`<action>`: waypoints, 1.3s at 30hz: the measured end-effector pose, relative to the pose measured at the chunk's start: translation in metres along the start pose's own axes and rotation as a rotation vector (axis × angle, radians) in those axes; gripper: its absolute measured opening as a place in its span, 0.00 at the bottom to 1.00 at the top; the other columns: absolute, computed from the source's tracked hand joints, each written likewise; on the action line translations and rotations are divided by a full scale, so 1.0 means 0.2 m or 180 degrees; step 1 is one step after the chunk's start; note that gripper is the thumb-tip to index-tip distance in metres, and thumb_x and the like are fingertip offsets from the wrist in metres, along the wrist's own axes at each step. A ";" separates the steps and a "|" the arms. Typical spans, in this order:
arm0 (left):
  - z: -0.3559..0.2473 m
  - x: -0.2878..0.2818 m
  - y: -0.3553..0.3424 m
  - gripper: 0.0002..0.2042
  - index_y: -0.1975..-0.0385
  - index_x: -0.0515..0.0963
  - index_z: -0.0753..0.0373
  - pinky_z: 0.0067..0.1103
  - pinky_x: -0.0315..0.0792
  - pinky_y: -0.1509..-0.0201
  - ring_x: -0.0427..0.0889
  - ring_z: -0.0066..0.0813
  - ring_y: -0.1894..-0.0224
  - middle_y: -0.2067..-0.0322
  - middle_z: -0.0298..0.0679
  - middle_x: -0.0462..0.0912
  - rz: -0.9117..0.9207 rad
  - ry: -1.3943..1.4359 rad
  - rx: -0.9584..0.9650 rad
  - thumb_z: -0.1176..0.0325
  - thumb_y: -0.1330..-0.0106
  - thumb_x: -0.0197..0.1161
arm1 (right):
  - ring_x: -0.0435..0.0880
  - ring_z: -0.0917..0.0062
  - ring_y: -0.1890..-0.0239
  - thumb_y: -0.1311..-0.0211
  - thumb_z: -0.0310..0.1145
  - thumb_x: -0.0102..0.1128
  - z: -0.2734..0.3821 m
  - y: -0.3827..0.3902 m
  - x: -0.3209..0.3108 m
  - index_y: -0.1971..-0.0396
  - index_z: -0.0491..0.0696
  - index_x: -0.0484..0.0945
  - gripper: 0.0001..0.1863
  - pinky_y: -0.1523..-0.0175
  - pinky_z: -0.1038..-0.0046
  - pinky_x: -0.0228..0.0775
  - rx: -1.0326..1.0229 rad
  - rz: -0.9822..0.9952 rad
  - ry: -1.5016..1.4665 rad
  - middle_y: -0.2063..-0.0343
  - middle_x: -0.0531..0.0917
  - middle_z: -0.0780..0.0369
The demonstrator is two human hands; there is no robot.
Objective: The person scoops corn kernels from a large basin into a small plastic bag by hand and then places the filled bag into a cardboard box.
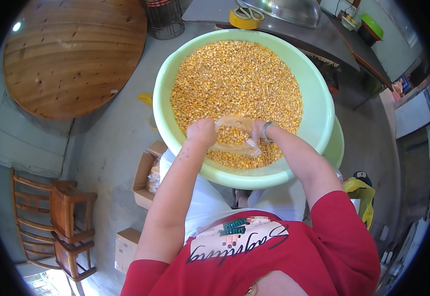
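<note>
A wide pale green basin (161, 93) stands before me, holding a broad layer of yellow corn kernels (234, 79). Over its near part, a clear plastic bag (234, 147) is stretched between my hands, its mouth apart and some kernels showing inside. My left hand (202, 132) is closed in a fist on the bag's left edge. On the right edge, my right hand (261, 129) grips the bag, with a bracelet round the wrist; its fingertips are partly hidden.
An open cardboard box (143, 180) with plastic bags is left of my legs; a closed carton (127, 249) lies nearer. A wooden chair (67, 212) and round wooden tabletop (76, 54) are at left. A dark table (294, 37) bears yellow tape (244, 20). A yellow bag (363, 197) is at right.
</note>
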State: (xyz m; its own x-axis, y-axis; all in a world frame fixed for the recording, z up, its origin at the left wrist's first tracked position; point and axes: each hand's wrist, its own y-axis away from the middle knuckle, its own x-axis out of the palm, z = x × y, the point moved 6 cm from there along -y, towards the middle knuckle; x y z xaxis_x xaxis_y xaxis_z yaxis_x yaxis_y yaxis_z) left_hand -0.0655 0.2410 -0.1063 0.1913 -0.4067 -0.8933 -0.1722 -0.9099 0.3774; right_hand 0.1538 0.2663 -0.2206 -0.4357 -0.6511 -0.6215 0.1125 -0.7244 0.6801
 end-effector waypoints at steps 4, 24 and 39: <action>0.00 -0.03 0.02 0.17 0.66 0.77 0.62 0.30 0.71 0.55 0.77 0.39 0.59 0.64 0.45 0.78 -0.0040 0.0065 0.0003 0.56 0.49 0.59 | 0.65 0.80 0.90 0.53 0.39 0.59 -0.05 0.02 -0.09 0.82 0.47 0.75 0.11 0.86 0.77 0.54 0.0481 -0.0136 -0.1355 0.88 0.72 0.65; -0.02 -0.06 0.04 0.10 0.69 0.78 0.62 0.29 0.72 0.58 0.79 0.39 0.61 0.66 0.45 0.79 -0.0382 0.0228 0.0135 0.65 0.47 0.56 | 0.58 0.89 0.94 0.45 0.36 0.57 0.50 0.32 0.03 0.80 0.44 0.76 0.11 0.90 0.84 0.48 -0.0142 0.0738 -0.1840 0.91 0.68 0.69; -0.03 -0.05 0.05 0.09 0.69 0.78 0.63 0.29 0.73 0.58 0.79 0.38 0.61 0.66 0.44 0.79 -0.0388 0.0205 0.0302 0.68 0.48 0.56 | 0.81 0.71 0.79 0.47 0.25 0.48 0.30 0.16 -0.09 0.69 0.41 0.78 0.10 0.81 0.74 0.72 -0.0002 -0.0679 -0.0681 0.77 0.80 0.56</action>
State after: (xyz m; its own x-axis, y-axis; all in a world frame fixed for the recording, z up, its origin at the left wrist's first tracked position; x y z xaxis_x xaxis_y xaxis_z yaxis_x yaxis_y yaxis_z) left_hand -0.0631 0.2360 -0.0930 0.2775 -0.3010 -0.9124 -0.2338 -0.9423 0.2397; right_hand 0.1121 0.2686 -0.1642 -0.6279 -0.4217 -0.6542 -0.0014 -0.8399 0.5428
